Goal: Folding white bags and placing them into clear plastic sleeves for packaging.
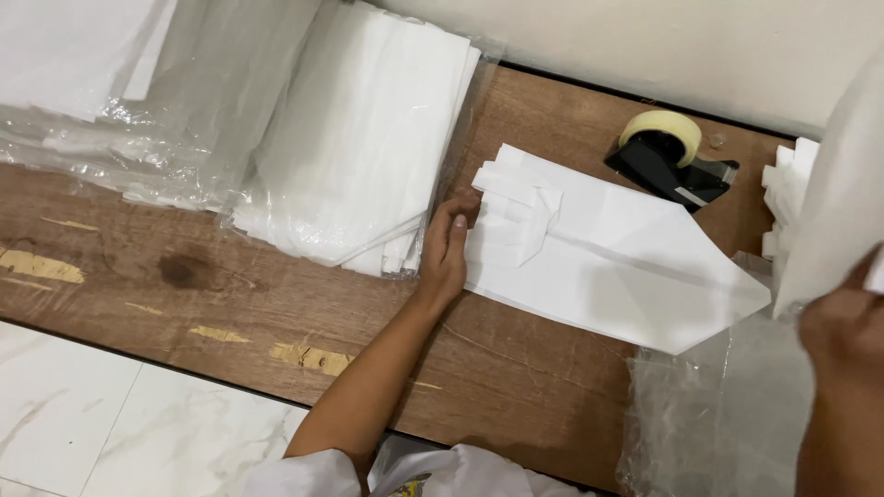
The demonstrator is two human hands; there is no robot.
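White folded paper piece (626, 267), pointed at its right end, lies flat on the brown wooden surface (276, 313), roughly centre-right. Short folded strips (516, 207) are stacked on its left end. Left hand (445, 253) rests on the surface at the paper's left edge, fingers together and extended, tips touching the strips; nothing clamped in it. Right hand (843, 331) at the right edge of view, raised, gripping a large white sheet (833, 212) that stands up in front of the camera; fingers mostly hidden, grip detail unclear.

Left of the left hand: stack of white sheets in clear plastic wrap (359, 147), just beside the hand. Behind the paper piece: black tape dispenser (672, 156) with a yellowish tape roll. Crumpled clear plastic (718, 414) at lower right.
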